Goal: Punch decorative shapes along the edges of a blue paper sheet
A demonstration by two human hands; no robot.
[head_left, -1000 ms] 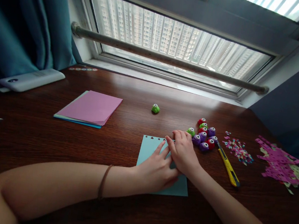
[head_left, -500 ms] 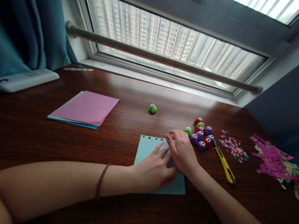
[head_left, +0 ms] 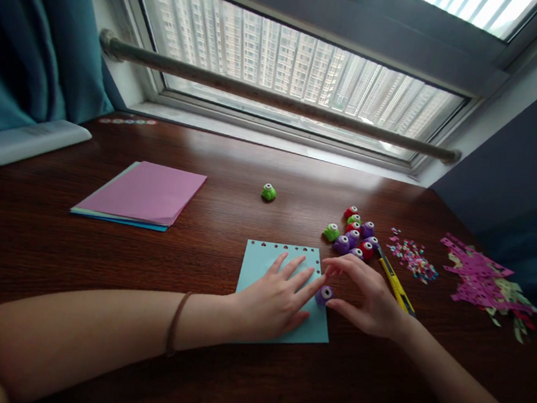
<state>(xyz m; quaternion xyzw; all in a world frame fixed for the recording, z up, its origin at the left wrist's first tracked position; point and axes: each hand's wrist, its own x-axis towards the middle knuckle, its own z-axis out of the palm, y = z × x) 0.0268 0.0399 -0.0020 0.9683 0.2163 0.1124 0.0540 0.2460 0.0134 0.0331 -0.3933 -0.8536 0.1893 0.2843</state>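
My left hand [head_left: 281, 297] lies flat on the light blue paper [head_left: 259, 259], fingers spread. Small punched shapes run along the paper's top edge, with a few more down its right edge. A purple craft punch [head_left: 324, 294] with a white top sits at that right edge. Around it curves my right hand [head_left: 359, 293], its thumb at the punch's side and its other fingertips just above, apart from the thumb. Whether the thumb touches the punch is hard to tell.
Several red, green and purple punches [head_left: 352, 237] cluster beyond my right hand, beside a yellow utility knife [head_left: 397, 284]. Farther right lie confetti [head_left: 414, 260] and pink paper scraps [head_left: 476, 270]. A lone green punch [head_left: 268, 192] and a coloured paper stack [head_left: 146, 191] are farther back.
My right hand has moved off my left hand, rightward and down to the paper's right edge. The purple punch now shows there. My left hand stays on the paper with fingers spread wider.
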